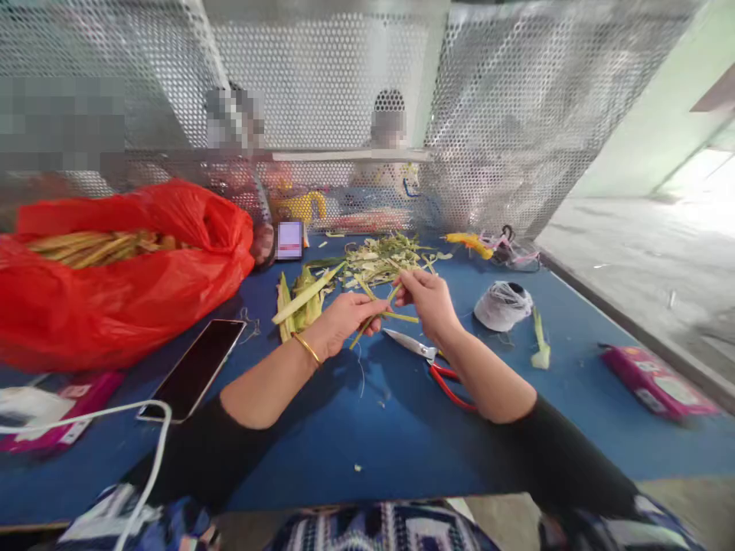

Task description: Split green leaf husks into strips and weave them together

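Note:
Several narrow green plant strips (402,316) cross one another between my hands, above the middle of the blue table. My left hand (354,315) pinches them where they cross, with ends sticking out on several sides. On the other side my right hand (423,297) has thumb and forefinger closed on one strip's upper end. Scissors with red handles (451,383) lie partly under my right forearm, blades pointing left. Behind my left hand are broad pale-green leaf pieces (304,301). A heap of leaf scraps (382,262) lies beyond both hands.
A red plastic bag (138,298) of dried stalks fills the left side, with a dark phone (198,367) before it. To the right sit a wrapped white spool (503,308) and a pink packet (654,380). A perforated metal screen (327,84) closes the back; people are behind it.

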The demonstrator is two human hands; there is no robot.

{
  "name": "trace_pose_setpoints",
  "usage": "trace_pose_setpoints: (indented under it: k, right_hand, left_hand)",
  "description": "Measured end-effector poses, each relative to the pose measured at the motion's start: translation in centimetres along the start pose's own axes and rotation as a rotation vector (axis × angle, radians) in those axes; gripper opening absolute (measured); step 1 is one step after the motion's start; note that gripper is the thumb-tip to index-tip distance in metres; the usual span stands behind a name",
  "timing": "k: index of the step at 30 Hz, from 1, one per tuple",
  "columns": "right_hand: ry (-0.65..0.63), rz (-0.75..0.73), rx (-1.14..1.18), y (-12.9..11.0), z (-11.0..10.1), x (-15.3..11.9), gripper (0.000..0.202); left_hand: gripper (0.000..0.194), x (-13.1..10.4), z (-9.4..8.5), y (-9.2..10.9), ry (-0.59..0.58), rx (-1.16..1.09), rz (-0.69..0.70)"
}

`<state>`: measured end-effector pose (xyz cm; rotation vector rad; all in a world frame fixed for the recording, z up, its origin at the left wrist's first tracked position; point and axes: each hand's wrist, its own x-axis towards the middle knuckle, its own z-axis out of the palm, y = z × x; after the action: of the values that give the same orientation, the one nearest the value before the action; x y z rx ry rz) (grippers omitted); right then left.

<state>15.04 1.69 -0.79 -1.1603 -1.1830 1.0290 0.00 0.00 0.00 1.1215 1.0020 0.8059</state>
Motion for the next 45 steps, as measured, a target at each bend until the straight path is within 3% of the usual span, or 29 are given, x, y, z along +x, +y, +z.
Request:
trace_pose_setpoints:
  k: [2,5,6,9,13,17,21,26,30,32,35,37,42,45]
  right_hand:
    - [0.192,-0.132,-0.033,-0.7,-1.0,0.3,0.031]
    - [0.304,-0.247,-0.09,-1.3,-1.3,0.0,0.035]
    - [0.263,-0.241,-0.119,-1.3,-1.0,-0.4,0.037]
    - [-0.1,-0.179,-0.167,-0.9,0.4,-1.9,0.04]
    - [-0.28,-0.167,-0.142,-0.6,2.1,-3.7,0.036]
    - [-0.267,-0.176,-0.12,-0.6,2.3,-4.1,0.038]
    - [-0.268,-0.315,-0.108,-0.1,2.1,-4.1,0.039]
    - [-0.265,-0.531,-0.337,0.2,2.0,-4.3,0.037]
    - [-0.245,-0.619,-0.629,-0.5,1.5,-4.5,0.036]
    - [-0.136,-0.729,-0.748,-1.2,1.0,-4.7,0.034]
    - [0.165,-0.939,-0.844,-2.2,0.2,-4.5,0.026]
    - [0.25,-0.966,-0.928,-2.3,-0.1,-4.1,0.026]
    - [0.011,-0.855,-1.076,-1.2,0.3,-3.5,0.031]
    - [-0.034,-0.885,-1.077,-1.0,0.6,-3.7,0.034]
  left_hand:
    - [0.018,0.1,-0.6,0.6,0.017,-0.104,0.036]
    - [0.02,0.1,-1.3,1.6,0.013,-0.23,0.126]
    - [0.021,0.0,-1.5,1.8,0.006,-0.262,0.164]
    - [0.023,-0.4,-1.7,2.3,0.008,-0.307,0.268]
    - [0.024,-0.7,-1.1,2.2,0.009,-0.289,0.282]
    - [0.023,-0.6,-0.7,1.7,-0.047,-0.293,0.298]
    - [0.02,-0.6,-0.6,1.6,-0.058,-0.297,0.314]
    - [0.021,-1.0,-0.4,2.1,0.012,-0.367,0.244]
    - [0.013,-1.0,-0.7,2.5,0.052,-0.342,0.189]
    - [0.008,-0.9,-0.9,2.7,0.062,-0.3,0.171]
    - [0.008,-0.9,-1.2,2.9,0.07,-0.233,0.152]
    - [0.009,-0.9,-1.2,2.7,0.055,-0.192,0.154]
    - [0.027,-0.5,-0.7,1.9,0.075,-0.035,0.229]
    - [0.032,-0.5,-0.4,1.8,0.089,-0.018,0.224]
